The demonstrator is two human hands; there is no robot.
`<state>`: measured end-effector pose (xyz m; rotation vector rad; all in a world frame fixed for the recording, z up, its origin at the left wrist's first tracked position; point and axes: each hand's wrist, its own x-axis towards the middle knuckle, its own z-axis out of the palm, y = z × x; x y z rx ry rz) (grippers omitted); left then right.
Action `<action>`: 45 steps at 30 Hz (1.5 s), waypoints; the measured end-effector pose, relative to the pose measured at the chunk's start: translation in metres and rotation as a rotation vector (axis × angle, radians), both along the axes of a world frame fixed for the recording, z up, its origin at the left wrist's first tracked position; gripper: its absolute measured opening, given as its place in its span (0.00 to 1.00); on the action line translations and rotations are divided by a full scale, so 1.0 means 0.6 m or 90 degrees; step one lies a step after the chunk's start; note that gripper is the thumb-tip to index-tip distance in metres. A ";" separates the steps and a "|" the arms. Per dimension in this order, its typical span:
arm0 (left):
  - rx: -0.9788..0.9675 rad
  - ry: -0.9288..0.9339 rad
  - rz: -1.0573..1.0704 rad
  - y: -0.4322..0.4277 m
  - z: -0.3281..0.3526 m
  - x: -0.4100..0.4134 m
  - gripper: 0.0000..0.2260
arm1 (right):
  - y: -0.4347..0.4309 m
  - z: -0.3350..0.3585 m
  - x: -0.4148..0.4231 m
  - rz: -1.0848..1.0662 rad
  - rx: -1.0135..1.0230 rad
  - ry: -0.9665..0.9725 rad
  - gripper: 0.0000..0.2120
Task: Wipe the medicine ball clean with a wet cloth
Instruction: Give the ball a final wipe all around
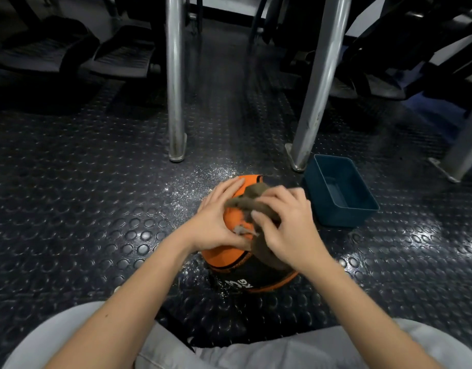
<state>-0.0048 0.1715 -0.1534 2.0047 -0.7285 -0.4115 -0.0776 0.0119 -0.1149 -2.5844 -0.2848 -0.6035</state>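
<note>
Head view: our left hand (216, 222) braces the ball (223, 256) flat-fingered, right hand (288, 227) grips the cloth (257, 190); pushing toward two o'clock may roll it into the tub (362, 209).

Dim scene w/ overhead glare on studded floor (139, 235), dark bg, wide-angle edge warp, slight blur.

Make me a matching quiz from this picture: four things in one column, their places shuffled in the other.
1 orange-and-black round medicine ball
2 crumpled brown cloth
3 dark teal rectangular plastic tub
4 shiny upright metal post

A gripped in the right hand
B right of the ball
C beneath the cloth
D standing beyond the ball

Pairs: 1-C, 2-A, 3-B, 4-D
</note>
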 end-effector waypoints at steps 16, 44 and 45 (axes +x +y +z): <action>0.016 -0.003 0.037 0.007 -0.005 -0.007 0.53 | -0.062 0.041 0.179 -0.176 0.256 0.392 0.12; -0.065 0.075 0.090 0.005 -0.005 0.053 0.47 | 0.060 -0.086 -0.021 -0.204 0.129 -0.163 0.12; -0.061 0.083 0.084 0.007 -0.004 0.054 0.46 | 0.062 -0.108 -0.039 -0.197 0.110 -0.176 0.12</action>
